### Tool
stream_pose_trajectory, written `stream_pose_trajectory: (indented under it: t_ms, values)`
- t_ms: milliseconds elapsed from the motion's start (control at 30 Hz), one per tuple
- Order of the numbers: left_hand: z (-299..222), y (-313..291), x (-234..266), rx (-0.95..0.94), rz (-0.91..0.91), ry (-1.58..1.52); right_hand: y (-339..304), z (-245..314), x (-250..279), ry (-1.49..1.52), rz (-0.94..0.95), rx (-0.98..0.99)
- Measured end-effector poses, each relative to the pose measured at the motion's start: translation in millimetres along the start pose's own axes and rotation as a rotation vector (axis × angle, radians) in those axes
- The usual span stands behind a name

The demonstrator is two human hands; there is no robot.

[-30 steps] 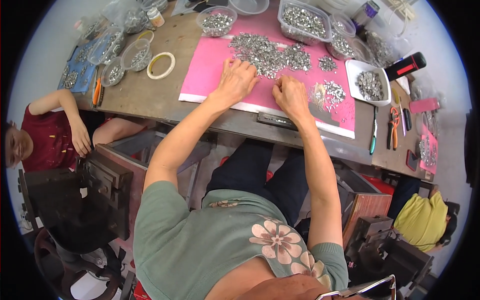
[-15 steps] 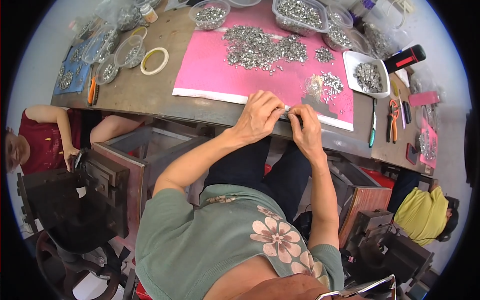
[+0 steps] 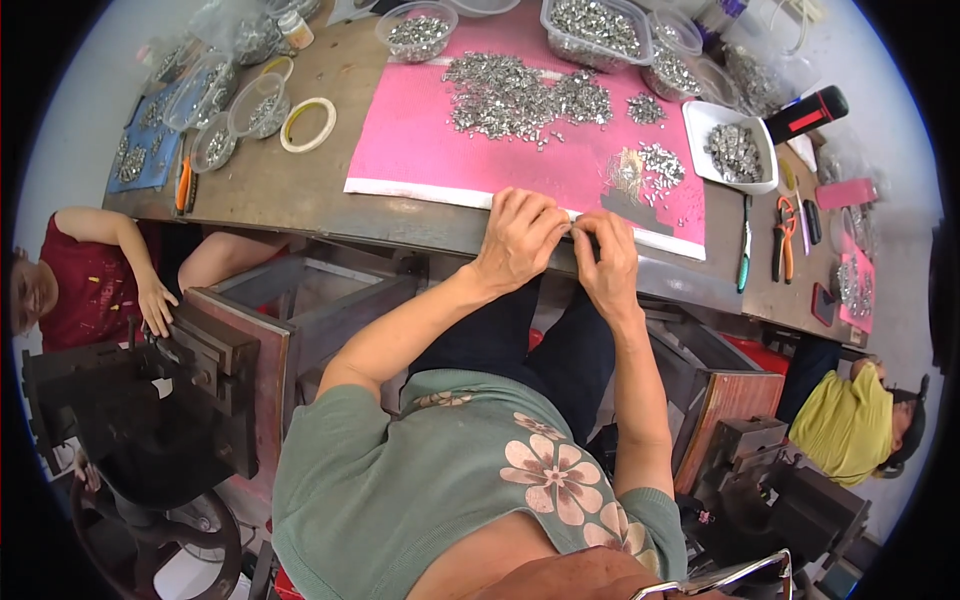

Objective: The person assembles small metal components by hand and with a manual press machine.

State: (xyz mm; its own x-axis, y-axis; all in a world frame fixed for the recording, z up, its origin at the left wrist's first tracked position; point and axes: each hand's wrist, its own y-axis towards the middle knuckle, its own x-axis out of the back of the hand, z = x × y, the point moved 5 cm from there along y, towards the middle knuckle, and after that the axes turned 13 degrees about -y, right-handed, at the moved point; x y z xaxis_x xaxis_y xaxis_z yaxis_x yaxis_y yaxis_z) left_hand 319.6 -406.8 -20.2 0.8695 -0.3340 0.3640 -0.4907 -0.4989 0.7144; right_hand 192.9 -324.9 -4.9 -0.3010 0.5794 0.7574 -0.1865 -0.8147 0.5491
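At the front edge of the table, my left hand (image 3: 520, 240) and my right hand (image 3: 608, 262) face each other with fingertips nearly touching. Both are closed in a pinch. What they pinch is too small and too covered by the fingers to make out. Beneath and beyond them lies a pink mat (image 3: 405, 140) with a white border. A broad heap of small silver metal pieces (image 3: 510, 95) is spread on its far half. Close to my right hand, a smaller pile of shiny metal pieces (image 3: 662, 172) lies beside a grey worn patch (image 3: 635, 207).
A white tray (image 3: 690, 125) and a clear rectangular tub (image 3: 597, 58) hold metal pieces. Orange-handled pliers (image 3: 783, 240) lie right, a tape roll (image 3: 309, 124) left. Dark machines (image 3: 200, 375) flank my seat. A person in red (image 3: 95, 285) sits left, another in yellow (image 3: 850, 425) right.
My hands stay together at the table edge, with a slight shift of the fingers. The person at left has opened their hand out over the machine; the person at right has moved their head slightly.
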Motion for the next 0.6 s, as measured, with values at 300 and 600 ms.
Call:
stream_pose_trajectory:
  t_ms: [300, 600]
  values:
    - [-5.8, -3.1, -1.5, -0.076, 0.069, 0.081, 4.1, -3.8, 8.6, 0.066, 0.061, 0.021]
    - [-10.3, -1.5, 1.2, -0.081, 0.092, 0.070, 94.2, -30.0, -34.2, 0.125, 0.079, -0.043]
